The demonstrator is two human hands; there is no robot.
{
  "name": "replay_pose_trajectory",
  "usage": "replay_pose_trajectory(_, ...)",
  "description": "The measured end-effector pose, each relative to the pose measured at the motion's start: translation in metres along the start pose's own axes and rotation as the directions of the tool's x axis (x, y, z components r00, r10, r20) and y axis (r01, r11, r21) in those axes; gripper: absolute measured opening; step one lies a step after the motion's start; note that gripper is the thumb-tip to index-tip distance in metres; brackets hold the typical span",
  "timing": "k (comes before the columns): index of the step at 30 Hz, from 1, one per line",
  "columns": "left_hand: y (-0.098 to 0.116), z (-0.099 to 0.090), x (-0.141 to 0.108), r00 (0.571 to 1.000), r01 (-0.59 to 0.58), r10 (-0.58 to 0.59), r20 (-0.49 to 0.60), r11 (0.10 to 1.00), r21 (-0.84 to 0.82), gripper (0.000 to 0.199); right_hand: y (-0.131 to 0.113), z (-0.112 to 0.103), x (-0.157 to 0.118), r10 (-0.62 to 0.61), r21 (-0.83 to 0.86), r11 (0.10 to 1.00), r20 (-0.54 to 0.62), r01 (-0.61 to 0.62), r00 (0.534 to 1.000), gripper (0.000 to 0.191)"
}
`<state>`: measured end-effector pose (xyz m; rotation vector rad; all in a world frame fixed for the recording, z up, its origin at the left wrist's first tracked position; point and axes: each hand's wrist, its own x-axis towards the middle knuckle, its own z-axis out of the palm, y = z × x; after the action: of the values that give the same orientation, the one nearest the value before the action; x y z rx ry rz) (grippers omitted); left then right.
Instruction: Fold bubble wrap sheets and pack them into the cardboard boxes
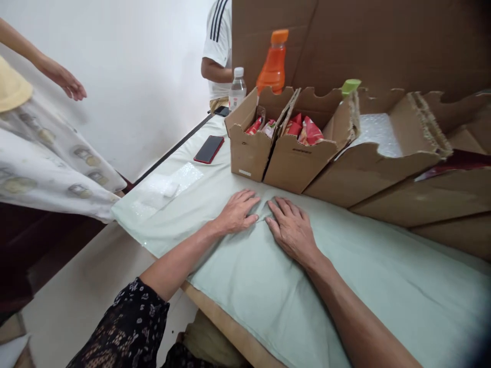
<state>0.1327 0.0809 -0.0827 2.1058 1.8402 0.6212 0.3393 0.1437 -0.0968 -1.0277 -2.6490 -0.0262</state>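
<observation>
Both of my hands lie palm down on a pale green cloth [245,271] that covers the table. My left hand [238,212] has its fingers stretched out and holds nothing. My right hand [289,225] rests close beside it, fingers spread, also without anything in it. A small wrinkle in the cloth shows between the two hands. Just beyond my fingertips stands a row of cut-open cardboard boxes [297,166]. Red snack packets [303,130] sit in two of them, and clear bubble wrap [378,134] fills another.
Left of the boxes lie a phone [209,149] and crumpled bubble wrap [161,190]. An orange bottle [273,64] and a clear bottle [238,89] stand behind. A large cardboard panel [345,41] rises at the back. Another person's hand [63,76] reaches in at left; someone in a white shirt [218,46] is behind.
</observation>
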Motion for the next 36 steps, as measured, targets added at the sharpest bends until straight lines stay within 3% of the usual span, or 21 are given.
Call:
replay_pose_trajectory(3,-0.002,-0.014,-0.026,0.995,0.058,-0.059,-0.081,0.998,-0.010,0.053,-0.001,-0.001,0.001,0.008,0.019,1.000,-0.001,-0.008,1.000,0.048)
replay_pose_trajectory(6,-0.020,-0.050,-0.062,0.966,0.158,-0.139,-0.217,0.984,0.076,0.049,-0.001,-0.001,0.001,0.012,0.038,0.999,0.001,-0.012,1.000,0.049)
replay_pose_trajectory(8,-0.041,-0.083,-0.085,0.916,0.290,-0.225,-0.333,0.943,0.161,0.049,-0.002,0.000,0.001,0.017,0.049,0.999,-0.007,-0.017,1.000,0.048)
replay_pose_trajectory(11,-0.078,-0.130,-0.107,0.799,0.519,-0.374,-0.472,0.825,0.224,0.059,-0.002,0.000,0.001,0.020,0.066,0.998,-0.027,-0.019,0.999,0.048)
replay_pose_trajectory(13,-0.098,-0.149,-0.112,0.747,0.616,-0.472,-0.468,0.756,0.220,0.073,-0.002,0.001,0.002,0.019,0.075,0.997,-0.036,-0.016,0.999,0.049)
replay_pose_trajectory(15,-0.112,-0.156,-0.112,0.719,0.673,-0.570,-0.396,0.713,0.195,0.084,-0.002,0.001,0.002,0.021,0.082,0.996,-0.044,-0.017,0.999,0.049)
replay_pose_trajectory(18,-0.121,-0.151,-0.110,0.701,0.703,-0.635,-0.326,0.693,0.161,0.073,-0.001,0.002,0.002,0.024,0.089,0.996,-0.052,-0.019,0.998,0.048)
replay_pose_trajectory(23,-0.108,-0.143,-0.112,0.682,0.698,-0.595,-0.425,0.704,0.133,0.048,0.000,0.003,0.002,0.019,0.094,0.996,-0.052,-0.014,0.998,0.048)
replay_pose_trajectory(29,-0.063,-0.144,-0.117,0.710,0.603,-0.468,-0.527,0.790,0.110,0.038,0.000,0.001,0.002,0.019,0.103,0.995,-0.035,-0.015,0.999,0.048)
replay_pose_trajectory(31,-0.044,-0.147,-0.119,0.683,0.557,-0.423,-0.596,0.829,0.050,0.035,0.000,0.001,0.002,0.014,0.106,0.994,-0.044,-0.009,0.999,0.048)
replay_pose_trajectory(33,-0.026,-0.152,-0.120,0.624,0.464,-0.417,-0.661,0.878,-0.116,0.030,0.000,0.001,0.003,0.012,0.109,0.994,-0.055,-0.006,0.998,0.047)
replay_pose_trajectory(35,-0.010,-0.156,-0.119,0.554,0.325,-0.504,-0.663,0.864,-0.386,0.027,0.000,0.001,0.003,0.013,0.108,0.994,-0.057,-0.006,0.998,0.047)
replay_pose_trajectory(36,-0.004,-0.157,-0.118,0.540,0.261,-0.572,-0.618,0.811,-0.524,0.028,0.000,0.000,0.003,0.015,0.107,0.994,-0.054,-0.009,0.998,0.047)
